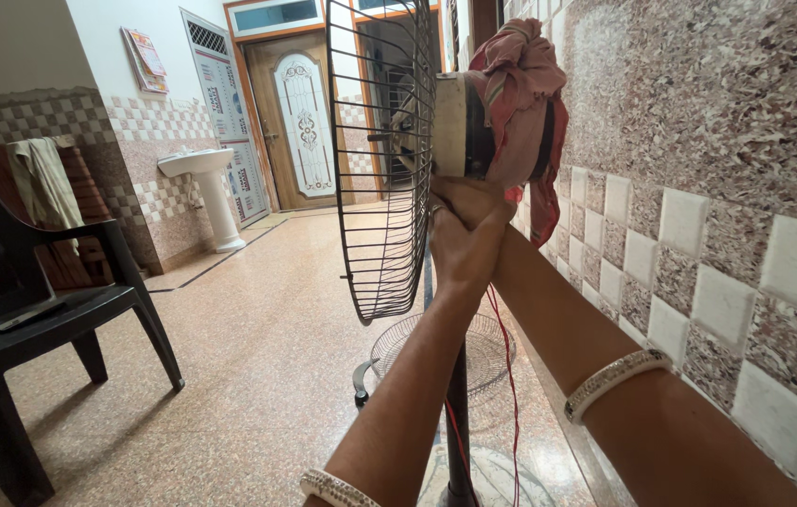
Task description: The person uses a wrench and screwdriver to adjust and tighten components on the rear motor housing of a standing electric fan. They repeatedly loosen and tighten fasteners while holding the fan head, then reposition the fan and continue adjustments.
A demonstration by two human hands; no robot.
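Both of my arms reach up to a pedestal fan whose motor housing (450, 127) sits high at the middle of the view, hard against the tiled wall (718, 253) on the right. My left hand (459, 249) presses against the underside of the housing at the top of the dark pole (457, 413), fingers wrapped upward; my right hand (483, 199) lies over it, clasped on the same spot just below the motor, so both hands are grasping the fan's neck, though the fingertips are hidden behind each other. A pink cloth (522, 94) is draped and knotted over the back of the motor, one end hanging down beside the wall. The rear wire guard (384, 160) stands upright on the front of the motor, seen edge-on. A second round wire guard (441, 349) lies flat on the speckled floor (257, 366) near the foot of the pole, and a red wire (512, 394) trails down beside the pole. A beaded bangle (614, 378) rings my right forearm, another (334, 488) my left wrist. A dark plastic chair (32, 319) stands at the left edge of the floor, a white pedestal basin (206, 188) and a wooden door (302, 122) beyond.
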